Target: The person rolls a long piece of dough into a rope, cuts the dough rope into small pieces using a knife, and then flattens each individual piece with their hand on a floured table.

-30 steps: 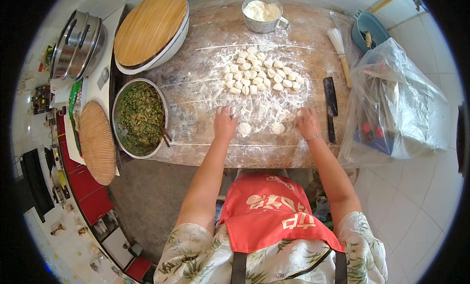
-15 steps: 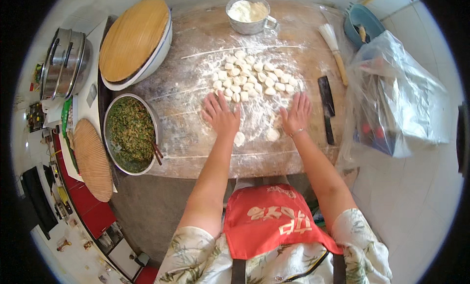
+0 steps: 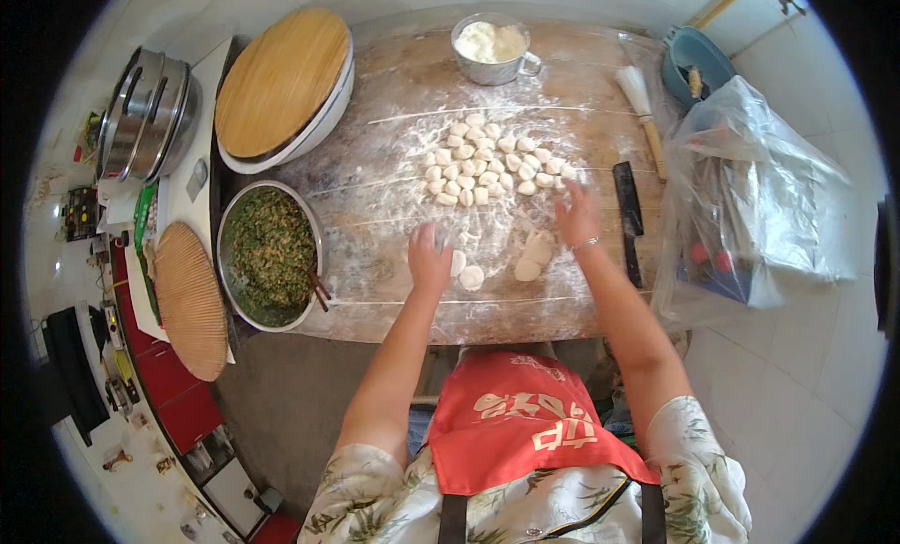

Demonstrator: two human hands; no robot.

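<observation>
My left hand (image 3: 430, 259) is over the floured board, fingers loosely bent and apart from the thumb, with nothing visible in it. Just right of it lie flattened dough discs (image 3: 471, 279). My right hand (image 3: 578, 218) is open, its slightly blurred fingers reaching to the right edge of a cluster of small dough pieces (image 3: 487, 164). Whether a fingertip touches the nearest piece I cannot tell. Between the hands, nearer the right one, two more flattened discs (image 3: 528, 268) overlap or touch.
On the left stand a steel bowl of green filling (image 3: 272, 253) with chopsticks, and a basin under a round wooden lid (image 3: 281, 84). A cup of flour (image 3: 491, 47) is at the back. To the right lie a cleaver (image 3: 627, 202), a brush (image 3: 641, 103) and a plastic-covered box (image 3: 759, 197).
Both hands have lifted from lying flat. The left moved back toward me, uncovering discs; the right moved slightly right, with discs now showing beside it. The view has shifted a little.
</observation>
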